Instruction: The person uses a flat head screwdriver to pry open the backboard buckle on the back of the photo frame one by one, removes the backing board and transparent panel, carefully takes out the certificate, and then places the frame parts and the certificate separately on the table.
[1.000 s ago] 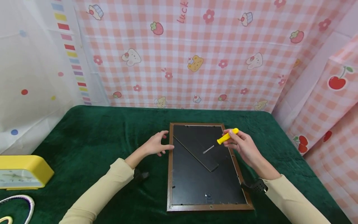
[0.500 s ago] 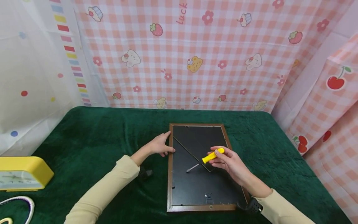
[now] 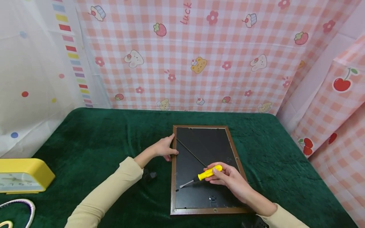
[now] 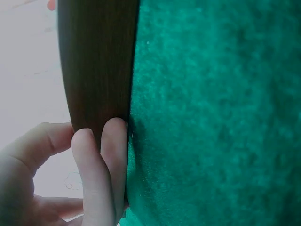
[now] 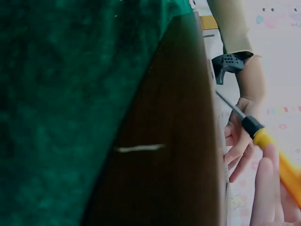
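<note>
Grips the dark brown frame (image 4: 99, 66) with the left hand (image 4: 91, 183), laying two fingers (image 4: 114, 146) along its side. Borders green cloth (image 4: 221, 108) at right.

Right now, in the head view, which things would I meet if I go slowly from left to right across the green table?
Yellow clock → left hand → screwdriver → right hand.

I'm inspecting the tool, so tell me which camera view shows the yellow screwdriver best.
The head view: it shows the screwdriver from handle to tip, held in the right hand. The right wrist view is closer, but blurs the handle and cuts it off at the edge. The left wrist view does not show it.
</note>
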A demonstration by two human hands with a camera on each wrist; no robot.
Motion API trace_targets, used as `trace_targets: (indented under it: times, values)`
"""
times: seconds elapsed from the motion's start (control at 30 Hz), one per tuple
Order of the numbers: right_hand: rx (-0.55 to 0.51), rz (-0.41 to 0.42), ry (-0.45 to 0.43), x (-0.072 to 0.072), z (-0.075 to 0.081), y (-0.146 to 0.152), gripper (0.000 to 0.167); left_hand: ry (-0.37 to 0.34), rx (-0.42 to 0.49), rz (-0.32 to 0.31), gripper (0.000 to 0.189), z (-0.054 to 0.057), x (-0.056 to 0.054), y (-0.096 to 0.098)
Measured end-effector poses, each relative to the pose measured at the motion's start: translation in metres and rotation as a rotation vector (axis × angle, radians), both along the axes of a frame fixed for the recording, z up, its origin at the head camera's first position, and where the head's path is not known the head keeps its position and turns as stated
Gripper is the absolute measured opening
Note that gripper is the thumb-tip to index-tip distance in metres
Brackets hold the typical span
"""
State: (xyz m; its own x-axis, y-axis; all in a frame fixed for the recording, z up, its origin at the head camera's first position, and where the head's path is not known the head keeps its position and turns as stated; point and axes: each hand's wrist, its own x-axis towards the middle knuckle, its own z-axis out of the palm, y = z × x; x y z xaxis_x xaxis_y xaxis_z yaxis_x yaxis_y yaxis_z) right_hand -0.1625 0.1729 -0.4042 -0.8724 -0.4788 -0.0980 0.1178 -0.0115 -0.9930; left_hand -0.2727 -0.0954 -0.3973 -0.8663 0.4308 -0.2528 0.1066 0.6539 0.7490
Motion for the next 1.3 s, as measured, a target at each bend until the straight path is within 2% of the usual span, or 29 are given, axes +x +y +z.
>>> trace_targets:
  times: [0.1, 0.23, 0.4, 0.67, 1.1, 1.3]
  values:
    - [-0.011, 0.031, 0.012, 0.002, -0.003, 0.0, 0.043, -0.011, 0.001, 0.005, 0.082, 0.0, 0.0, 0.001]
    - [-0.006, 0.03, 0.0, 0.005, -0.006, 0.0, 0.042, -0.018, 0.015, 0.018, 0.082, -0.001, 0.001, 0.001]
    - [0.013, 0.016, -0.015, 0.006, -0.01, 0.0, 0.04, -0.043, 0.062, 0.042, 0.082, -0.002, 0.004, 0.001]
    - [0.048, 0.046, 0.015, 0.007, -0.012, -0.001, 0.043, -0.087, 0.147, 0.075, 0.079, -0.005, 0.007, 0.001]
    - [0.078, 0.067, 0.045, 0.006, -0.014, -0.002, 0.043, -0.065, 0.177, 0.092, 0.078, -0.006, 0.009, 0.002]
    - [0.018, 0.044, 0.004, 0.009, -0.012, -0.006, 0.044, -0.07, 0.19, 0.089, 0.077, -0.007, 0.009, 0.003]
